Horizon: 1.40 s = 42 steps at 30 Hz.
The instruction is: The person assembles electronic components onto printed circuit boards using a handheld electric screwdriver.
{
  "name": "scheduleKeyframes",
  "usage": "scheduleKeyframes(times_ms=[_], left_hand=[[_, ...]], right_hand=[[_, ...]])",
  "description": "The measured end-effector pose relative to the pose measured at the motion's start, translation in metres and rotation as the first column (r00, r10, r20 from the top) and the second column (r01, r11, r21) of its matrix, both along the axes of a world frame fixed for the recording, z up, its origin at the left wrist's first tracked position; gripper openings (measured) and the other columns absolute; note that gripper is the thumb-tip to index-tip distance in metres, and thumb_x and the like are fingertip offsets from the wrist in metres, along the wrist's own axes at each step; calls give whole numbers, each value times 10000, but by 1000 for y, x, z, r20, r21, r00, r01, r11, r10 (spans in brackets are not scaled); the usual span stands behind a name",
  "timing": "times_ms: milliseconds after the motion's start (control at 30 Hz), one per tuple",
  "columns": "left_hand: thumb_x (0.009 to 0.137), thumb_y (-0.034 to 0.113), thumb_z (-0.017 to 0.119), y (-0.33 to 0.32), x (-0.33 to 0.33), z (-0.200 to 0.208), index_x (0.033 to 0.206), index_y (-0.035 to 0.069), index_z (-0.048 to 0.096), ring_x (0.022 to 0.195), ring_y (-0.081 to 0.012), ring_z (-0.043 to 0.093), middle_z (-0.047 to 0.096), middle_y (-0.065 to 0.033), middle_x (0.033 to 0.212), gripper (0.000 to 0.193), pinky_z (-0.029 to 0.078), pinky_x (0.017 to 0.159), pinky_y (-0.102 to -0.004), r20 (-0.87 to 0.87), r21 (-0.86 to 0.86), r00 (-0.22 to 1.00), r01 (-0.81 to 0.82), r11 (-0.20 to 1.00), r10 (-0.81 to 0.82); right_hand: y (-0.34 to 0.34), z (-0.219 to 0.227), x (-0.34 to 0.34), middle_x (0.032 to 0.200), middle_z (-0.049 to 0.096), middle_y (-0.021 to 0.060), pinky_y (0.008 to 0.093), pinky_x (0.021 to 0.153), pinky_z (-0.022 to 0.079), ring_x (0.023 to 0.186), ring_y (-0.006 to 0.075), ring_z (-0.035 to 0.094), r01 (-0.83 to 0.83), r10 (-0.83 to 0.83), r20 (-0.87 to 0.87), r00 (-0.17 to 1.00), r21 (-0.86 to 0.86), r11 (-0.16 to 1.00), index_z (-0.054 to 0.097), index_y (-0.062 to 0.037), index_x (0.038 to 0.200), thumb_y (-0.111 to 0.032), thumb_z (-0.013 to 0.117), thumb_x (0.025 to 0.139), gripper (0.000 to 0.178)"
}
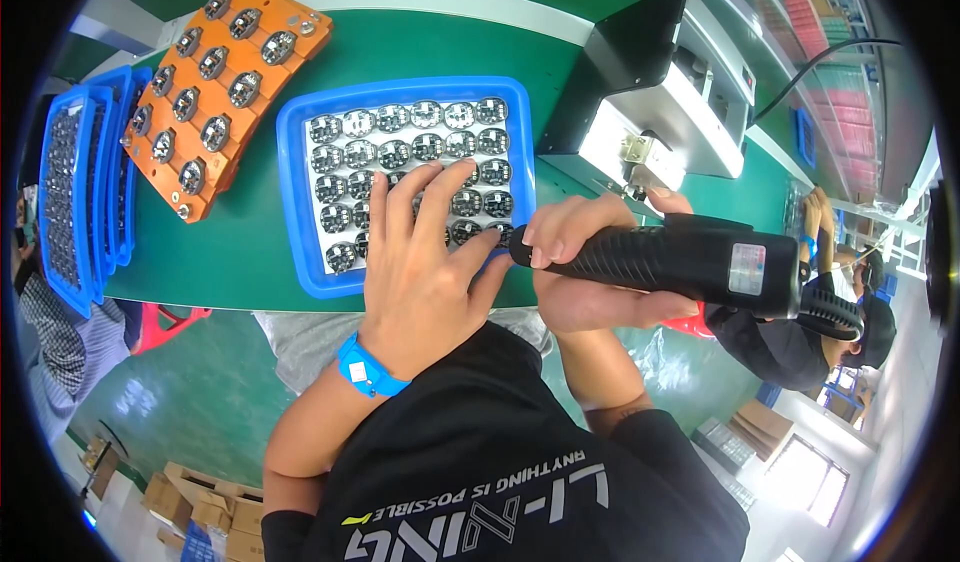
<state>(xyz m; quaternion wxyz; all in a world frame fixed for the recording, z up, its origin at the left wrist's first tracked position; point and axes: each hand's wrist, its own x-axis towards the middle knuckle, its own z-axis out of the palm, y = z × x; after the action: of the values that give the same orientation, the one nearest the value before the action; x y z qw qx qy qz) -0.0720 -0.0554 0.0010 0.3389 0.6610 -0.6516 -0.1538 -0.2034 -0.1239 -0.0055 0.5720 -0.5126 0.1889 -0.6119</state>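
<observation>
A blue tray (289,182) on the bench holds rows of round dark circuit boards (425,114) in a white insert. My left hand (420,252) lies over the tray's lower half, fingers spread across the boards and hiding several. Its thumb reaches to the lower right corner, by the nose of a black corded tool that looks like an electric screwdriver (690,262). My right hand (590,262) is closed around that tool's ribbed grip. The tool lies almost level, nose pointing left to the tray's right edge; its exact tip is hidden.
An orange fixture plate (262,24) with round boards stands at the upper left. Stacked blue trays (68,277) sit at the far left. A black-and-white machine (640,92) with a lit metal part stands right of the tray. Other people work at both sides.
</observation>
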Motion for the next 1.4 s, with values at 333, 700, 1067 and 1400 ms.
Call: scheduleKeyframes(times_ms=[333,700,1067,1400], left_hand=[[637,121,766,-3,-3,-1,794,88,760,1238,-378,469,536,-121,1317,160,320,1049,-652,1,-29,999,-37,999,37],[642,118,760,-3,-4,-3,751,88,750,1216,-371,476,543,-111,1300,114,320,1047,-652,25,-49,999,-46,998,47],[693,132,746,-3,-4,1,774,69,752,1226,-370,453,517,-125,1290,102,321,1050,-642,37,-38,999,-21,999,23],[672,212,804,-2,-2,1,781,68,754,1231,-384,459,530,-137,1297,187,328,1051,-634,-14,-50,999,-49,998,48]], right_hand=[[-1,4,0,656,517,95,362,532,480,481,210,495,5,-6,-54,999,-21,1000,277,-178,1364,-887,283,793,910],[-3,0,-1,683,539,100,371,560,495,516,220,526,-109,104,-113,988,-37,993,259,-164,1286,-868,390,770,884],[-2,1,3,671,530,92,346,526,480,511,209,510,-117,120,-116,986,35,993,286,-161,1272,-848,469,752,880],[-9,25,0,656,520,91,353,489,459,470,193,492,94,-93,6,996,-51,994,146,-190,1508,-905,251,784,1023]])
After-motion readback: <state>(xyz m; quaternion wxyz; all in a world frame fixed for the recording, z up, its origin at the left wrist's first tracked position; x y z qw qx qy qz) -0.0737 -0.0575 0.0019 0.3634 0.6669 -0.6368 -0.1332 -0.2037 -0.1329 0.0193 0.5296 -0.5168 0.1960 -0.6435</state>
